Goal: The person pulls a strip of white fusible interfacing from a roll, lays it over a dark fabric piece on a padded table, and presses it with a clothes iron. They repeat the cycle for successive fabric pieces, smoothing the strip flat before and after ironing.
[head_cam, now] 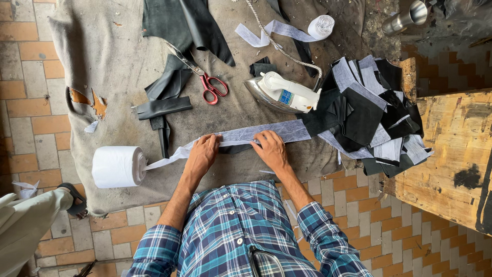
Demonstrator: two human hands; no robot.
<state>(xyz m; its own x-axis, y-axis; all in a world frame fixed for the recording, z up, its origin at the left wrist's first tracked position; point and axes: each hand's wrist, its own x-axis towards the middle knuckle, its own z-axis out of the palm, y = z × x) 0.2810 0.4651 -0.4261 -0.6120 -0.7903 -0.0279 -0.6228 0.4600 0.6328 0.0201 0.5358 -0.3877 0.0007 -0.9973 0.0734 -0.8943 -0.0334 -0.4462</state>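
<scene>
Nearest the camera is the person's blue checked shirt point(241, 231) at the bottom of the frame. Just beyond it, the left hand point(202, 154) and right hand point(270, 149) lie flat with fingers spread, pressing a white strip point(266, 133) onto the grey cloth point(113, 77), grasping nothing. The strip runs from a white roll point(118, 166) at lower left. Farther off sit an iron point(282, 93), red scissors point(207, 82) and a pile of black pieces point(374, 113) at right.
</scene>
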